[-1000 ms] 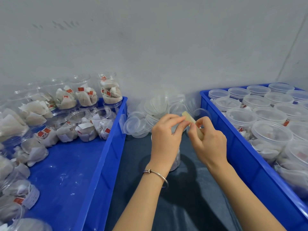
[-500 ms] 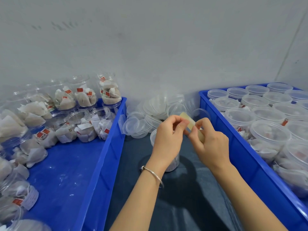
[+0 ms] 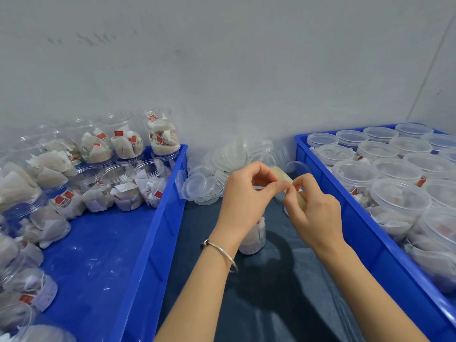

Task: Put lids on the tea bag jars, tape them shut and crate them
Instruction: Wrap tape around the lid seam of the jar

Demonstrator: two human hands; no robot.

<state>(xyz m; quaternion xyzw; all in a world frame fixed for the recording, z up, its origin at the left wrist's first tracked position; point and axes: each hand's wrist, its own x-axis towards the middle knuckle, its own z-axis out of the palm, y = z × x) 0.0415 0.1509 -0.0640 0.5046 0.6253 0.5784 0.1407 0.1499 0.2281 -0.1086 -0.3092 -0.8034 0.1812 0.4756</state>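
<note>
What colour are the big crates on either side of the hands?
Bright blue, both the left crate and the right crate; the head view shows it.

I'm seeing my left hand (image 3: 243,193) covering most of the jar (image 3: 254,239); its lid isn't showing. The right hand (image 3: 314,213) is hiding part of the tape (image 3: 281,175). Both crates (image 3: 153,233) are running off frame.

Tape roll (image 3: 283,177): yellowish, translucent, gripped in right hand (image 3: 314,213), tilted, upper end showing above fingers. Left hand (image 3: 243,198) pinched at tape edge, fingertips of both hands touching. Tea bag jar (image 3: 254,239): clear plastic, upright, directly beneath left hand, mostly hidden by it; lid state could not be told. Loose clear lids (image 3: 204,186) heaped just beyond left hand. Open filled jars (image 3: 123,144) in blue crate (image 3: 158,228) left of left hand. Lidded jars (image 3: 394,198) filled blue crate (image 3: 365,245) right of right hand.
</note>
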